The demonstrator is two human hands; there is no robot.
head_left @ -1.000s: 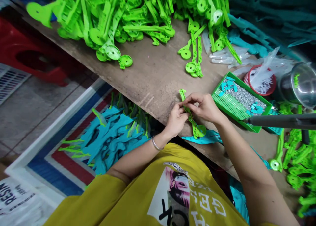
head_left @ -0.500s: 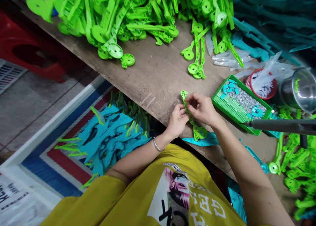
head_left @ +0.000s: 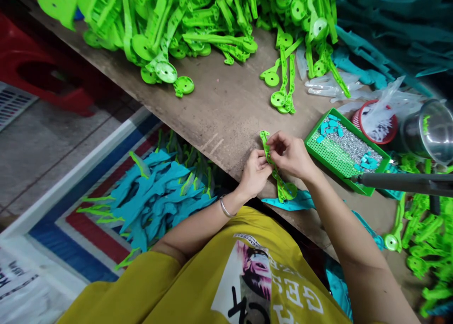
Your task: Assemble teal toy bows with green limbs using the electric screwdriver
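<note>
A long bright green plastic part (head_left: pixel 280 184) with a round disc at its near end lies slanted at the table's front edge. My left hand (head_left: pixel 255 172) is closed around its middle from the left. From the right, my right hand (head_left: pixel 288 154) bends over the same part, thumb and forefinger pinched at its upper half; whatever they pinch is too small to make out. Partly under the disc end lies a flat turquoise plastic piece (head_left: pixel 292 201). Right of my hands sits a green perforated basket (head_left: pixel 323 153) with small silvery pieces and turquoise bits.
Piles of green plastic parts (head_left: pixel 155 36) cover the back of the table (head_left: pixel 226 112), with more at the right. Behind the basket stand a red tub (head_left: pixel 392 131) and a metal pot (head_left: pixel 433 130). A grey rod (head_left: pixel 406 182) crosses the basket's corner. Below left, a box holds turquoise pieces (head_left: pixel 155 192).
Both hands stay at the green part, with barely any shift in the fingers. The whole view has moved very slightly.
</note>
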